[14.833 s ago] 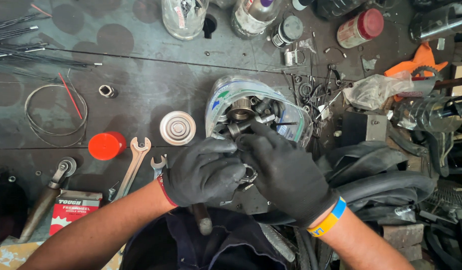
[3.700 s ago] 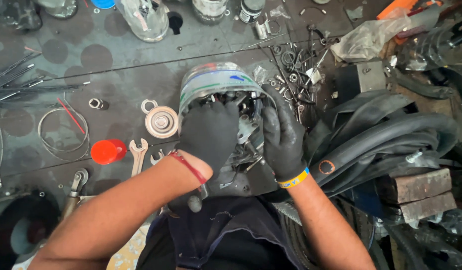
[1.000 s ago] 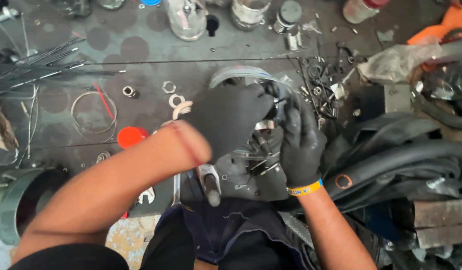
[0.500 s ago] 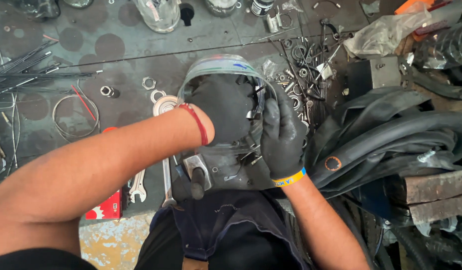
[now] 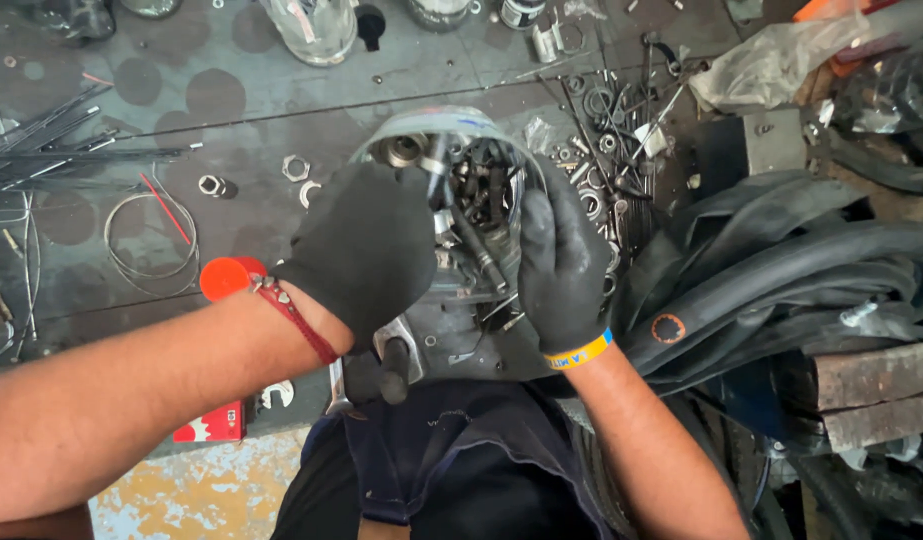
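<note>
Black-gloved left hand (image 5: 366, 250) palm-down over the tub (image 5: 451, 130) of bolts mid-counter, fingers curled onto the contents, right hand (image 5: 564, 265) flat against the tub's right side, fingers extended upward, red cap (image 5: 224, 277) left of the tub, tyre tubes (image 5: 781, 270) right

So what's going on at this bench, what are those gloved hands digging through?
A person in black gloves is working over a round clear container full of bolts, nuts and other small metal parts. The left hand reaches into the pile, while the right hand rests on the container's right side. Black rubber inner tubes lie to the right; loose nuts and an orange cap sit to the left.
</note>
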